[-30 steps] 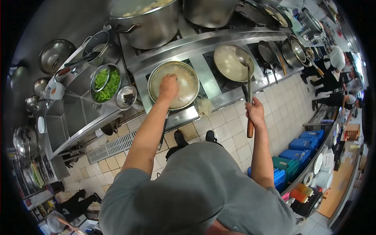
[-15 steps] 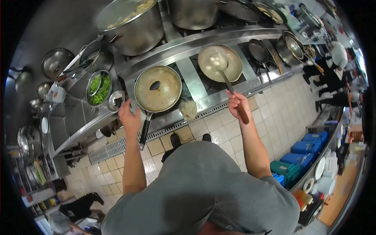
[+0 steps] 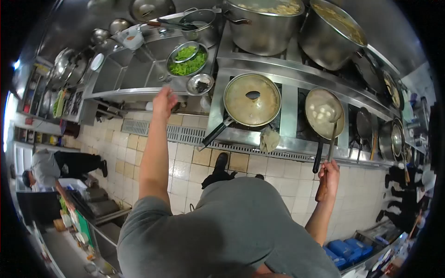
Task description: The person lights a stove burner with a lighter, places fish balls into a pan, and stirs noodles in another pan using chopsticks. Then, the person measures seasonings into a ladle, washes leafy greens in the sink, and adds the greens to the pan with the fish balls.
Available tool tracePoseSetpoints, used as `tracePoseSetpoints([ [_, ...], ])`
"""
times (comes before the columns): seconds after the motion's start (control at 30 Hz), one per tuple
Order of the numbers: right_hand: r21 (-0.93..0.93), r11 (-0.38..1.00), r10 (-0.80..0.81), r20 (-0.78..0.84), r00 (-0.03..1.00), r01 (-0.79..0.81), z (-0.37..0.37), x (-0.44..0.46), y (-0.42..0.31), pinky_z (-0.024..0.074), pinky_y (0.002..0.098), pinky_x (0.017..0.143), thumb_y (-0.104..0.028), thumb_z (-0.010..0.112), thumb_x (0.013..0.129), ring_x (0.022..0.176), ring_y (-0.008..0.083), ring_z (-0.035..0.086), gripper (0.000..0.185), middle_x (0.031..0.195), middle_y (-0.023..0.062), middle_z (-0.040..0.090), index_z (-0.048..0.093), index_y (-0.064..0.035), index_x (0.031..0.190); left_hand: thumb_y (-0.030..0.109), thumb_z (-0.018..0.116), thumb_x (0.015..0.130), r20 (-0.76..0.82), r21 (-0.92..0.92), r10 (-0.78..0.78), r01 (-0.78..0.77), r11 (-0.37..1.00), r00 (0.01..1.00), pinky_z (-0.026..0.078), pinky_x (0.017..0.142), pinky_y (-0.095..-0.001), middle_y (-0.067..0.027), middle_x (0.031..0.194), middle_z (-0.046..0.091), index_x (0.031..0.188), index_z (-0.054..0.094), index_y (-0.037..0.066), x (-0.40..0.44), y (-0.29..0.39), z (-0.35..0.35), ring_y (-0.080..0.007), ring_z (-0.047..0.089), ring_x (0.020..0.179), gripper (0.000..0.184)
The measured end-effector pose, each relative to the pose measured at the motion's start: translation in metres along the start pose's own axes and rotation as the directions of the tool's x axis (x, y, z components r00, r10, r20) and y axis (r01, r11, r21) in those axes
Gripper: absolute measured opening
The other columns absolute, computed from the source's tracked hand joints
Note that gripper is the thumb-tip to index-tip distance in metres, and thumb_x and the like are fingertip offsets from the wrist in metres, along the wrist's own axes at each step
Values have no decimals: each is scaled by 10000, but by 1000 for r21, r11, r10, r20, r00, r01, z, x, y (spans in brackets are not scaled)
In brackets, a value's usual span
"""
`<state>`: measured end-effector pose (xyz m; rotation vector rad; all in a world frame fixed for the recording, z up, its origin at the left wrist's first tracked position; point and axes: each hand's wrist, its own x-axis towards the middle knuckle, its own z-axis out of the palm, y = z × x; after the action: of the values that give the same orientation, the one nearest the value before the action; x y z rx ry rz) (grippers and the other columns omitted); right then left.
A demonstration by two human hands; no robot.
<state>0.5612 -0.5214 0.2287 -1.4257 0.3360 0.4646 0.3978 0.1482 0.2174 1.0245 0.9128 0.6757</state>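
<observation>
My right hand (image 3: pixel 329 175) is closed round the wooden handle of a ladle (image 3: pixel 332 139), whose bowl rests in an open pan (image 3: pixel 316 103) of pale liquid with several white pieces. That pan's black handle (image 3: pixel 318 155) points toward me beside the ladle. Raised with fingers apart and holding nothing, my left hand (image 3: pixel 164 103) is left of the stove, nearest to a small metal bowl (image 3: pixel 193 88) with dark contents. Between my hands sits a pan covered by a lid (image 3: pixel 264 103) with a black knob. A crumpled cloth (image 3: pixel 269 140) lies at the stove's front edge.
Green leaves (image 3: pixel 197 65) fill a bowl beside the sinks (image 3: pixel 136 69). Behind the burners stand two large pots (image 3: pixel 264 34). A dark small pan (image 3: pixel 363 123) is right of the ladle's pan. One person (image 3: pixel 46 167) works at far left; other people (image 3: pixel 403 199) are at far right.
My left hand has left the lid's knob and moved left, its fingers spread. The ladle remains in my right hand, its bowl lower in the pan. The view has turned toward the sinks.
</observation>
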Motion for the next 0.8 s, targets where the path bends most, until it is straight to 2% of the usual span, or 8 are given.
tracePoseSetpoints([
  [0.13, -327, 934, -205, -173, 963, 140, 47, -34, -14, 382, 231, 432, -79, 546, 883, 516, 70, 472, 297, 670, -10, 531, 589, -28, 1173, 241, 612, 956, 204, -111, -114, 139, 984, 972, 591, 706, -362, -102, 912, 627, 1062, 577, 12, 151, -19, 21, -225, 641, 829, 255],
  [0.23, -480, 866, -279, -235, 931, 139, 51, -24, 2, 424, 260, 455, -73, 572, 875, 515, 85, 502, 351, 688, 12, 562, 597, -30, 1223, 287, 636, 951, 44, -28, -302, 303, 953, 952, 609, 739, -388, -146, 975, 586, 1146, 554, 0, 252, -36, 37, -270, 642, 821, 357],
  [0.33, -573, 811, -366, -340, 866, 118, 51, 7, 34, 428, 293, 452, -64, 570, 855, 499, 123, 526, 325, 697, 46, 592, 627, -8, 1171, 280, 656, 941, -17, -69, -306, 304, 950, 952, 612, 705, -372, -140, 932, 584, 1157, 549, -8, 293, -47, 47, -265, 641, 783, 376],
  [0.43, -264, 963, -163, -384, 909, 61, 68, 25, 42, 433, 289, 445, -102, 559, 877, 492, 126, 513, 159, 674, 48, 566, 638, 10, 958, 190, 633, 945, 43, -99, -286, 289, 952, 957, 612, 695, -371, -143, 939, 598, 1130, 571, -18, 348, -69, 40, -269, 642, 797, 286],
  [0.53, 95, 993, -46, -265, 963, 74, 82, 30, 38, 413, 261, 439, -112, 553, 910, 498, 101, 491, 126, 673, 15, 538, 604, 2, 929, 129, 596, 949, 55, -110, -191, 196, 974, 980, 617, 735, -354, -159, 1011, 610, 1124, 588, -30, 332, -56, 54, -281, 638, 882, 236],
  [0.6, 762, 640, 91, 51, 995, -98, 95, 20, 22, 390, 227, 454, -119, 545, 933, 508, 77, 472, 111, 695, 0, 533, 560, -9, 933, 115, 583, 953, 79, -129, -179, 188, 974, 981, 613, 772, -348, -162, 1045, 610, 1143, 586, -39, 322, -47, 67, -282, 627, 938, 245],
  [0.7, 859, 491, 59, 136, 989, -148, 89, 16, 23, 376, 208, 472, -114, 535, 939, 519, 61, 465, 110, 711, -6, 534, 532, -7, 966, 101, 558, 961, 113, -187, -184, 203, 961, 976, 601, 843, -345, -175, 1096, 602, 1184, 573, -54, 303, -31, 69, -284, 604, 1028, 272],
  [0.8, 589, 808, 18, -44, 999, 12, 99, -20, 13, 385, 226, 491, -142, 561, 928, 515, 67, 457, 100, 704, -9, 532, 535, -50, 898, 91, 537, 969, 172, -232, -202, 239, 943, 964, 590, 894, -355, -195, 1128, 582, 1210, 549, -77, 310, -25, 52, -289, 588, 1069, 294],
])
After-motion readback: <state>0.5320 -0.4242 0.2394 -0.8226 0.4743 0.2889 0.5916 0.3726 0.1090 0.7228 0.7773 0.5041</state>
